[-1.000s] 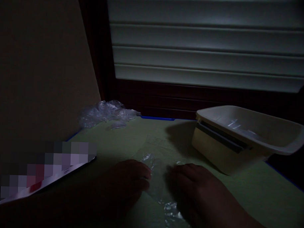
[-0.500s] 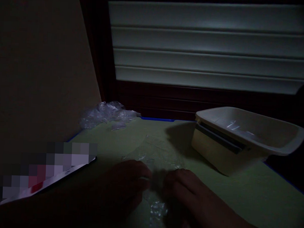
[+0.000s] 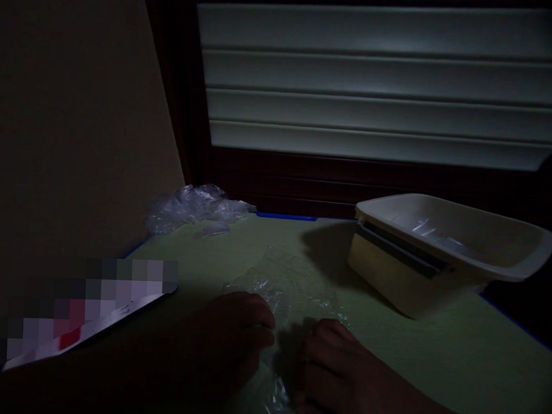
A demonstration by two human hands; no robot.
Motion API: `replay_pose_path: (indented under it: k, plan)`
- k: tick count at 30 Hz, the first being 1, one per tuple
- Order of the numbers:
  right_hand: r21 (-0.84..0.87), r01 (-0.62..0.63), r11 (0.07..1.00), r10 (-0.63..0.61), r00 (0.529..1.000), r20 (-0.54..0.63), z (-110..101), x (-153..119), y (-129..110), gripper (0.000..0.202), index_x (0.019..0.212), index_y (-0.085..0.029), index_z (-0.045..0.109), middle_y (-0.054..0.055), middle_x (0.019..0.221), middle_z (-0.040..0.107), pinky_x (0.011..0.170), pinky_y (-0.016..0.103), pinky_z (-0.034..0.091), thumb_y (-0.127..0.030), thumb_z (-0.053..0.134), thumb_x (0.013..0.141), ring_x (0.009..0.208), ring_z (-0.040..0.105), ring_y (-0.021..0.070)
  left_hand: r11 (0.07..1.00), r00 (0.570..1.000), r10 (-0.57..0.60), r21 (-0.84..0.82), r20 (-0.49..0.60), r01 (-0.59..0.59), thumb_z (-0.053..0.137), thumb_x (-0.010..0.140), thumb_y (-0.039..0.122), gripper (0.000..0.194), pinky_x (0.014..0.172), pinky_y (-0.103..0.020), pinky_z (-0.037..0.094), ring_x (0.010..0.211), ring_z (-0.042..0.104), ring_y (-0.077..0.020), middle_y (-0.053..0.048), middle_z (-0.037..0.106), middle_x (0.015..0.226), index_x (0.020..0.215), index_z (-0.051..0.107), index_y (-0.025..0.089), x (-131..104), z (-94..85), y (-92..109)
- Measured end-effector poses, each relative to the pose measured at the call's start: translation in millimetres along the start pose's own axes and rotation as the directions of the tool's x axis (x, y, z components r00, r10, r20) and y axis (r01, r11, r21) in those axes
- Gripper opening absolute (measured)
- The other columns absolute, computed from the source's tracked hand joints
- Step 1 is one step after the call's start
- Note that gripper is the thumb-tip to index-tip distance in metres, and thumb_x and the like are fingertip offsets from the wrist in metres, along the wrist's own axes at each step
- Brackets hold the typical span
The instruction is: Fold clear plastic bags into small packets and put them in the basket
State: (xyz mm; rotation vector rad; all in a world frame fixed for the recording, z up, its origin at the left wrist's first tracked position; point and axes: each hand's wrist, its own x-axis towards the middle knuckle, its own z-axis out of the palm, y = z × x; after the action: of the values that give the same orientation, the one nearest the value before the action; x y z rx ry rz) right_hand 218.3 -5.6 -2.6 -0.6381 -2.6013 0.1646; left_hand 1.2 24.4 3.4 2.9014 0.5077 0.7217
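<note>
A thin clear plastic bag (image 3: 285, 268) lies spread and wrinkled on the pale green tabletop, and more of its shiny film shows at the bottom between my hands. My left hand (image 3: 239, 338) rests over its left side, thumb and fingers closed in a pinch on the film. On the other side, my right hand (image 3: 342, 372) has its fingers curled down and closed on the plastic. A small gap separates the two hands. Dim light and the hands themselves hide the exact grip points.
A cream plastic basin (image 3: 391, 283) with a dark grey handle stands at the right, with clear plastic pieces inside. Crumpled clear plastic (image 3: 189, 207) is heaped at the back left beside the wall. A flat, partly blurred-out object (image 3: 95, 324) lies at the left. Behind is a slatted panel (image 3: 375, 83).
My right hand has shifted slightly down, and the film between the hands has creased differently. My left hand has hardly moved.
</note>
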Motion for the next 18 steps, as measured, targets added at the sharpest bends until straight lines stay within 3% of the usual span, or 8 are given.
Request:
replay_pose_path:
  k: [5,6,8,13,16,18]
  plan:
    - [0.121,-0.139,0.983,0.129,0.988,0.088,-16.4,4.1,-8.8,0.010,0.080,-0.018,0.053,0.001,0.080,0.062,0.075,0.025,0.040,-0.009,0.050,0.080,0.078,0.055,0.0130,0.994,0.997,0.078,-0.071,-0.019,-0.079,0.037,0.079,0.020,0.030,0.081,-0.037,0.044,0.090,0.053,-0.0210,-0.008,0.057,0.098,0.108,0.042,0.018,-2.0,-1.2,1.5]
    - [0.145,-0.165,0.976,0.153,0.984,0.091,-20.0,4.8,-10.7,0.011,0.080,-0.019,0.053,0.001,0.080,0.062,0.076,0.025,0.041,-0.008,0.049,0.081,0.079,0.055,0.0129,0.994,0.997,0.078,-0.078,0.028,-0.076,0.037,0.080,0.020,0.033,0.083,-0.037,0.043,0.094,0.052,-0.0215,-0.009,0.056,0.101,0.112,0.040,0.017,-1.7,-2.5,3.0]
    - [0.176,-0.207,0.962,0.193,0.977,0.093,-24.7,5.7,-13.1,0.012,0.082,-0.019,0.054,0.002,0.081,0.062,0.077,0.025,0.042,-0.008,0.048,0.082,0.080,0.057,0.0132,0.993,0.994,0.102,-0.063,0.024,-0.101,0.039,0.083,0.024,0.034,0.082,-0.038,0.043,0.093,0.052,-0.0215,-0.009,0.056,0.100,0.116,0.038,0.016,-0.7,-4.7,5.6]
    - [0.196,-0.233,0.952,0.218,0.971,0.095,-24.1,6.9,-13.8,0.011,0.082,-0.020,0.054,0.002,0.081,0.063,0.077,0.025,0.044,-0.010,0.049,0.083,0.081,0.058,0.0135,0.989,0.987,0.131,0.053,0.089,-0.136,0.049,0.086,0.030,0.025,0.078,-0.034,0.042,0.084,0.053,-0.0194,-0.006,0.059,0.090,0.106,0.044,0.017,0.8,-2.7,6.4]
    - [0.165,-0.233,0.958,0.220,0.971,0.095,-24.1,8.5,-14.6,0.011,0.081,-0.019,0.055,0.002,0.081,0.063,0.076,0.025,0.044,-0.010,0.049,0.083,0.079,0.059,0.0140,0.978,0.985,0.124,0.153,0.123,-0.142,0.051,0.086,0.024,0.008,0.073,-0.030,0.041,0.077,0.054,-0.0171,-0.002,0.060,0.081,0.090,0.049,0.017,2.7,-1.3,6.6]
    - [0.152,-0.241,0.959,0.229,0.969,0.094,-25.4,8.6,-15.3,0.011,0.082,-0.019,0.056,0.003,0.082,0.063,0.075,0.026,0.045,-0.011,0.049,0.083,0.080,0.059,0.0147,0.975,0.987,0.105,0.181,0.120,-0.126,0.047,0.087,0.019,0.008,0.068,-0.029,0.040,0.071,0.053,-0.0154,0.000,0.060,0.075,0.079,0.049,0.017,4.9,-2.2,7.8]
